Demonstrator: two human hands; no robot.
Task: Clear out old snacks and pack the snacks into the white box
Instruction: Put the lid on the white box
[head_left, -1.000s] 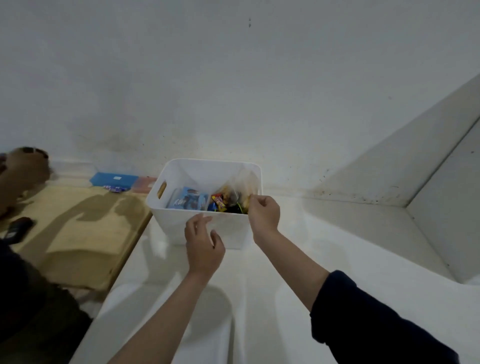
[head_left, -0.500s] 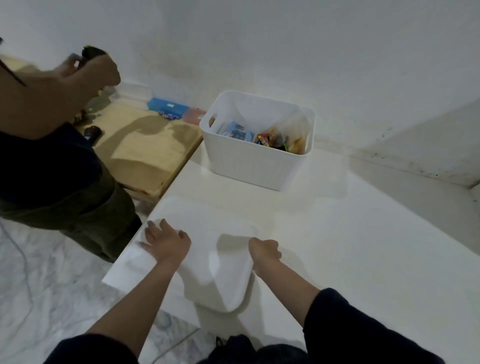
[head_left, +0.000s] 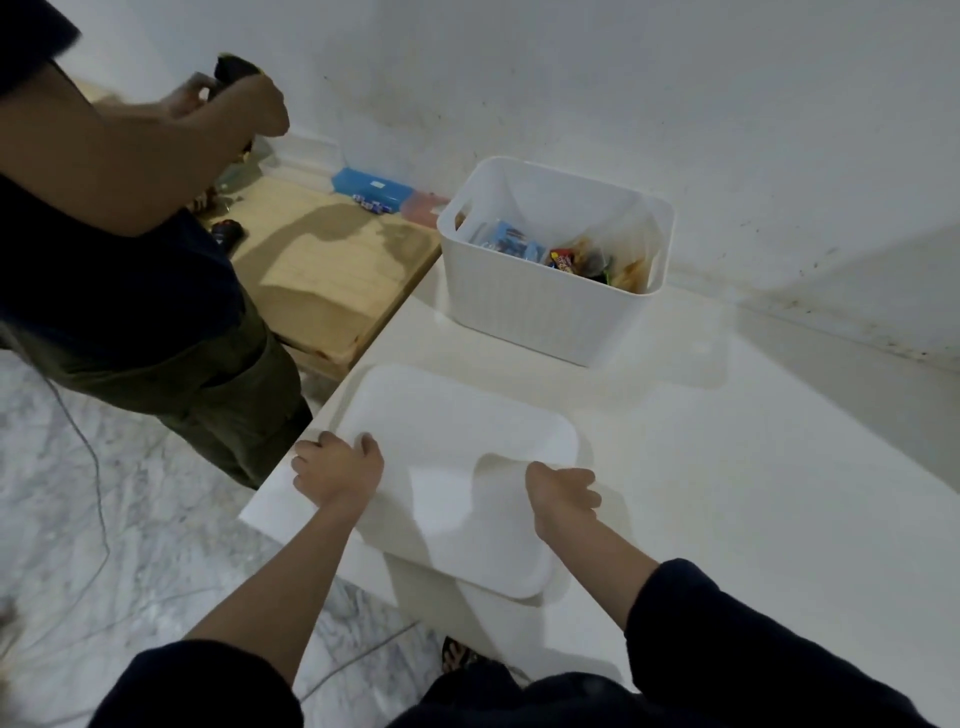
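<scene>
Already, I judge, the packing looks mostly done: the ribbed white plastic box sits on the glossy white bench, well beyond my fingers, with crinkly coloured snack packets inside. Only covering it seems left. My left hand and right hand each grip an edge of the smooth, round-cornered white plastic lid.

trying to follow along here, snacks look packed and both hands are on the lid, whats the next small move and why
Probably lift the flat white plastic lid off the white counter and carry it toward the ribbed white plastic box. The left hand and right hand each grip a side edge of it, and the box stands open with snack packets inside.
</scene>
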